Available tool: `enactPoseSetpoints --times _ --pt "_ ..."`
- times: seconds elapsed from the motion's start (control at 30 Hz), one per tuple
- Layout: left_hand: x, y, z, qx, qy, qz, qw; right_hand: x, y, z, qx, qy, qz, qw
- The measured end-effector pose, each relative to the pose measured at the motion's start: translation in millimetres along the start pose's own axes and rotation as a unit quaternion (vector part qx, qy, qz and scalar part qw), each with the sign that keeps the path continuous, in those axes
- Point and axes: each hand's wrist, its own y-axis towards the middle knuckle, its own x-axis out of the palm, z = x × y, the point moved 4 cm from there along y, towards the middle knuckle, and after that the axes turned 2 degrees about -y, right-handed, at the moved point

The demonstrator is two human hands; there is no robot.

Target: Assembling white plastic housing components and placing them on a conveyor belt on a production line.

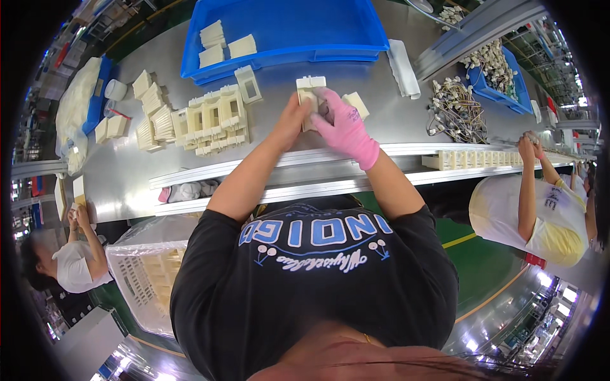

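Cream plastic part (310, 95): we grip it with both hands over the steel bench (127, 184), just in front of the big blue bin (286, 32); its notched top end pokes out above our fingers.
Left hand (290, 120): bare, closed around the left side of the part, thumb pressed to its face.
Right hand (345, 127): in a pink glove, folded over the part's right side and lower half, holding it firmly.
Second cream piece (356, 103): we see it just behind the gloved hand, right of the held part; whether the glove touches it we cannot tell.
Big blue bin: mostly bare floor, with a few cream blocks (223, 44) gathered in its left corner.
Stacked cream housings (213, 120): they sit on the bench in front of the bin's left corner, well left of our hands.
Loose cream frame (247, 84): it lies alone between that stack and the bin wall.
Small blue tray (502, 79): far right of the big bin, heaped with pale connector pieces.
Wire bundle (454, 111): it lies on the bench just beside the small tray, right of the big bin.
White mesh crate (143, 279): below the bench edge, on the near side from the bin, holding cream parts under a clear plastic sheet.
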Motion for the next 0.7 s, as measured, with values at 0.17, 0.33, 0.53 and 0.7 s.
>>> enactPoseSetpoints --times 0.17,0.33,0.53,0.7 --pt "0.0 0.3 -7.1 -0.034 -0.019 -0.009 0.999 -14.0 -2.7 3.5 0.123 0.169 -0.076 0.975" --pt "15.6 -6.6 -0.6 -0.146 0.001 -0.100 0.984 -36.6 -0.4 8.9 -0.073 0.099 0.040 0.992" --pt "3.1 -8.8 8.5 -0.201 0.140 -0.225 0.943 -57.4 -26.9 0.7 0.081 0.101 -0.135 0.982" --pt "-68.5 17.8 52.2 0.168 0.624 -0.081 0.758 -103.4 -76.9 30.0 0.259 0.018 -0.154 0.953"
